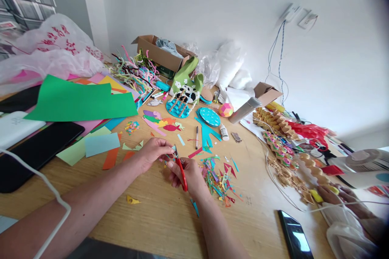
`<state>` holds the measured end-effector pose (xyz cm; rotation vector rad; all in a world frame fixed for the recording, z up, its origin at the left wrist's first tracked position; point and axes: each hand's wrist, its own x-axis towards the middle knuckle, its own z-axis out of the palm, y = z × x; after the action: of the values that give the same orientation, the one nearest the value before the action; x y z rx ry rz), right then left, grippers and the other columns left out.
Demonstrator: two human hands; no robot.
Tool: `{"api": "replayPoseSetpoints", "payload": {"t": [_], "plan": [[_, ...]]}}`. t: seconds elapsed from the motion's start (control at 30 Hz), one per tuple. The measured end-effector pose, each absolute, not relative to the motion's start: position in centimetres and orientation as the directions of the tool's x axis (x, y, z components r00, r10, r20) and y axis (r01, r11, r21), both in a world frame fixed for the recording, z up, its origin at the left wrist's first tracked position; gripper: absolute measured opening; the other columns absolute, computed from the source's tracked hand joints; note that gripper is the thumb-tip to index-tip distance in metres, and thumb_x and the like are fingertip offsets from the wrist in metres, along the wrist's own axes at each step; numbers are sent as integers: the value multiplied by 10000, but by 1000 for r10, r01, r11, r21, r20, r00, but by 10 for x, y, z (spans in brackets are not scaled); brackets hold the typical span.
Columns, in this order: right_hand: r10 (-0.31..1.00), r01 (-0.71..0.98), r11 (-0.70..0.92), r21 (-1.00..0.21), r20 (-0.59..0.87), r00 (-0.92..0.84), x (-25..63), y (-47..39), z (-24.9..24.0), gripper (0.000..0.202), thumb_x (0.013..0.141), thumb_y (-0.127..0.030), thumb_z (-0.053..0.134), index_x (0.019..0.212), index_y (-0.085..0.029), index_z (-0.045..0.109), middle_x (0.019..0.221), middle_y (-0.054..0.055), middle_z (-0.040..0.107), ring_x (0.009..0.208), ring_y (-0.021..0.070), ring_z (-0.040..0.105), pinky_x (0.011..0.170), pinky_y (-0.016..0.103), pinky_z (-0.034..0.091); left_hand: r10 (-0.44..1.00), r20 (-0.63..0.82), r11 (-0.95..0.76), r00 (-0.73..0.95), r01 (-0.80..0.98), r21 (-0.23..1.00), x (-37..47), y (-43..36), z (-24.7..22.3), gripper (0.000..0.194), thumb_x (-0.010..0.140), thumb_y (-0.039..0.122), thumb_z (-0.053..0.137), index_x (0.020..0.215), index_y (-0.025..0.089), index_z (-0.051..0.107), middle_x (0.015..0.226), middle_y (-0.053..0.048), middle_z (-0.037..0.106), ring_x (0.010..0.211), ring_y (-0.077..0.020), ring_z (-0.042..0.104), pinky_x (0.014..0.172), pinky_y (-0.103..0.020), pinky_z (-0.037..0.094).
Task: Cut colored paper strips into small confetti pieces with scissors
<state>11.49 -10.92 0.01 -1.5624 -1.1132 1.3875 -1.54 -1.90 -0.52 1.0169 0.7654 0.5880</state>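
Red-handled scissors [183, 177] are gripped in my right hand [192, 173], their blades pointing up and away. Close to the blade tips, my left hand [154, 153] pinches a tiny pale blue piece, apparently paper [174, 149], mostly covered by the fingers. A heap of colourful paper scraps [217, 180] lies just right of my right hand. Beyond my hands are paper fish cutouts [162, 121], a pen [197, 137] and a blue paper strip cutout [207, 135]. To the left of my left hand lies a light blue paper rectangle [102, 144].
Green card [82, 101] and a black phone-like slab [45, 156] lie left, with a white cable [56, 192] crossing over my left forearm. A black phone [294, 234] lies at front right. Another person's hands [334, 196] hold something yellow beside egg-carton pieces [313, 168].
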Motion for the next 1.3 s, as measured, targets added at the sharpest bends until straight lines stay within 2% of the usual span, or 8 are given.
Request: {"api": "replayPoseSetpoints", "payload": {"t": [0.87,1.3], "plan": [[936,87,-351,-932,-350,25,115,-109,0,450,643,-523,715,734,-89,637,521,26,621,315,76,484,339,176,412,712,-271,408,647,-68,910,-16,-20,-1,177,597,266,700,665,125,618,642,-41,655,640,-152,593,597,-265,408],[955,97,-295,-951,-295,14,114,-109,-1,447,641,-532,715,620,-104,588,456,5,572,349,98,536,353,174,420,691,-291,457,662,-89,885,-16,-18,-6,153,571,240,697,646,131,618,656,-36,671,570,-119,564,569,-247,390]]}}
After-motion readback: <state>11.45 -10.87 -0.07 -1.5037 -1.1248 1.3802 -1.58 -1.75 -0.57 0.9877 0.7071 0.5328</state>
